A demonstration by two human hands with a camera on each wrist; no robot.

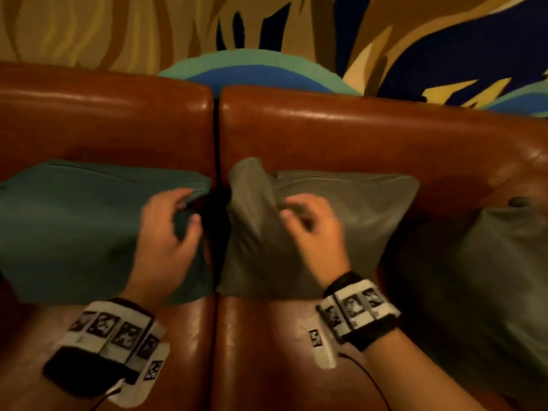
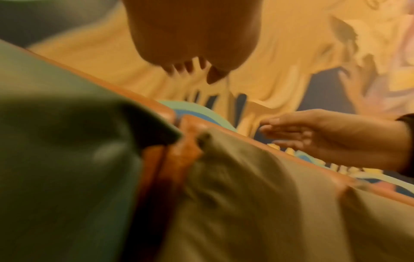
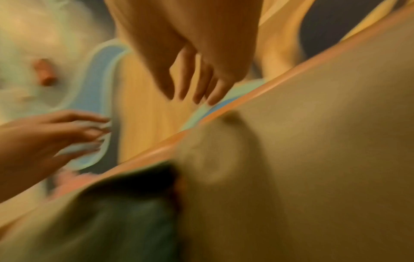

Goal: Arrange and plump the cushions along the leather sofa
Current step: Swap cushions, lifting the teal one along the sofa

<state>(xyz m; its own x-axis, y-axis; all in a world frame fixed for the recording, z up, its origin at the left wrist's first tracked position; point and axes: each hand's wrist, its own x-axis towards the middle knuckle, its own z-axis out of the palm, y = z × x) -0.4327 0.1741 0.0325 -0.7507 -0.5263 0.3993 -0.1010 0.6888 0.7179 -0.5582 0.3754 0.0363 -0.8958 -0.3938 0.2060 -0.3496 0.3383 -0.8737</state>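
A teal cushion [image 1: 74, 226] leans on the brown leather sofa's backrest [image 1: 326, 134] at the left. An olive cushion [image 1: 355, 209] leans beside it, its left corner poking up. My left hand [image 1: 184, 209] hovers over the teal cushion's right edge with loosely bent fingers and holds nothing. My right hand [image 1: 296, 212] hovers over the olive cushion's left part, fingers relaxed. The left wrist view shows the right hand [image 2: 291, 134] flat above the olive cushion [image 2: 246, 203]. In the blurred right wrist view, the left hand [image 3: 85, 131] is spread above the teal cushion [image 3: 134, 221].
A third grey-green cushion [image 1: 504, 262] lies at the sofa's right end by the armrest. The leather seat [image 1: 261, 351] shows in front of the cushions. A painted wall [image 1: 267, 31] in yellow, blue and green rises behind the backrest.
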